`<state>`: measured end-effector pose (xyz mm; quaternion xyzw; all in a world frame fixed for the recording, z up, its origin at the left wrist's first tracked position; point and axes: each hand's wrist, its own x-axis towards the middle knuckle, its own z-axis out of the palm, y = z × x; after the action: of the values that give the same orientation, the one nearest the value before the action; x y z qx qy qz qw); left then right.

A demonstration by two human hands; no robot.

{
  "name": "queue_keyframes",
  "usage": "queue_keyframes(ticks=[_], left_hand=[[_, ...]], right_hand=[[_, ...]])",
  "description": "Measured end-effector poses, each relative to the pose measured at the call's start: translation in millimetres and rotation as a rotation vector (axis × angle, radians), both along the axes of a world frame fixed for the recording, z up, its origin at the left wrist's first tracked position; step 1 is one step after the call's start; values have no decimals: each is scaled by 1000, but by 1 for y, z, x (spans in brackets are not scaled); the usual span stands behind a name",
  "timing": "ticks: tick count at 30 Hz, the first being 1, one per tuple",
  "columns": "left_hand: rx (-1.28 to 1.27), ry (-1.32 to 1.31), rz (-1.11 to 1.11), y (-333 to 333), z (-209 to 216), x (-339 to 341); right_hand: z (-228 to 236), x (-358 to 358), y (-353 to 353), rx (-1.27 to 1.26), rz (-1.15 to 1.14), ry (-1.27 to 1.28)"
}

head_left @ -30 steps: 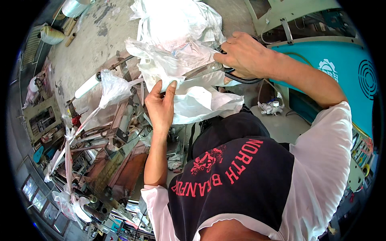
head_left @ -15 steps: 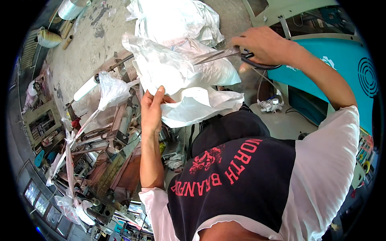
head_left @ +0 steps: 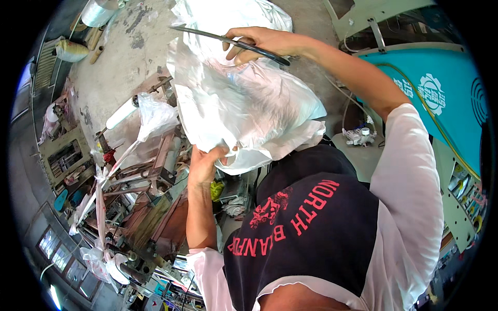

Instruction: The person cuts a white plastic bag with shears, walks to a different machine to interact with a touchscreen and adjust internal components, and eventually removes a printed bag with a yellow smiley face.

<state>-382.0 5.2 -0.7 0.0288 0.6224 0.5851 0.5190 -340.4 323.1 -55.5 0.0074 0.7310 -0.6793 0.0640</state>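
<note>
My right hand [head_left: 264, 42] is closed on a pair of scissors [head_left: 199, 32] with dark handles. Their blades reach left over the top of a white plastic bag [head_left: 244, 103], and look closed together. The bag lies bulging and creased in front of my body. At its near left edge my left hand [head_left: 203, 161] pinches the loose white plastic between thumb and fingers. Some of its fingertips are hidden by the plastic.
Beyond the bag lies a larger white bundle [head_left: 254, 13] on the concrete floor [head_left: 135, 46]. To my left stands a machine with a white roller [head_left: 122, 113]. A teal machine panel [head_left: 436, 93] is close on my right. Plastic rolls [head_left: 98, 13] lie at far left.
The scissors have swung left and away from me, from across the bag's right side to above its far edge. My left hand has moved slightly down, still holding the plastic.
</note>
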Motion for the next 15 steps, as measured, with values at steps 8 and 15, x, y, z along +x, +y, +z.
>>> queue_keyframes(ticks=[8, 15], left_hand=[[-371, 307, -56, -20, 27, 30], [-86, 790, -540, -37, 17, 39]], right_hand=[[27, 4, 45, 753, 204, 128], [69, 18, 66, 1292, 679, 391]])
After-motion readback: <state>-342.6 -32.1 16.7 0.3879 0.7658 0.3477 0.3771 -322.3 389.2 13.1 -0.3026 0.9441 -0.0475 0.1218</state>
